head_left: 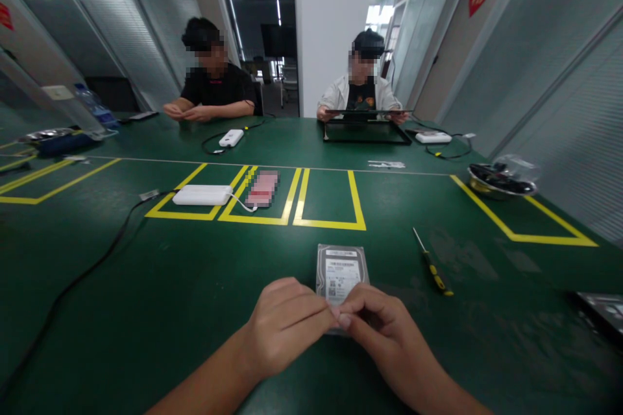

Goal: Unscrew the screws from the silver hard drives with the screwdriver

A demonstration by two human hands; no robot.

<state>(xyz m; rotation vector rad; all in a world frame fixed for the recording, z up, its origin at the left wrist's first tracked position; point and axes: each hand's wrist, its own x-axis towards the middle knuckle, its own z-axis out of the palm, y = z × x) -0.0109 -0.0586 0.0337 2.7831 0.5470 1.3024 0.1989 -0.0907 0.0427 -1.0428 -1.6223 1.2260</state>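
Note:
A silver hard disk drive (pixel 341 270) with a white label lies on the green table, just beyond my hands, its near end partly covered by them. My left hand (pixel 291 321) is closed, its fingers pressed together and their tips meeting those of the other hand. My right hand (pixel 382 324) is pinched, thumb against forefinger, right above the drive's near edge. Whatever sits between the fingertips is hidden or too small to name. To the right of the drive rests a screwdriver (pixel 432 269) with a yellow and black handle, its shaft pointing away from me.
Yellow tape marks boxes on the table (pixel 233 311). A white power bank (pixel 203 194) is cabled to a phone (pixel 263 189). A metal bowl (pixel 501 183) stands at right, a dark device (pixel 603 311) at the right edge. Two people sit opposite, one holding a dark panel (pixel 367 113).

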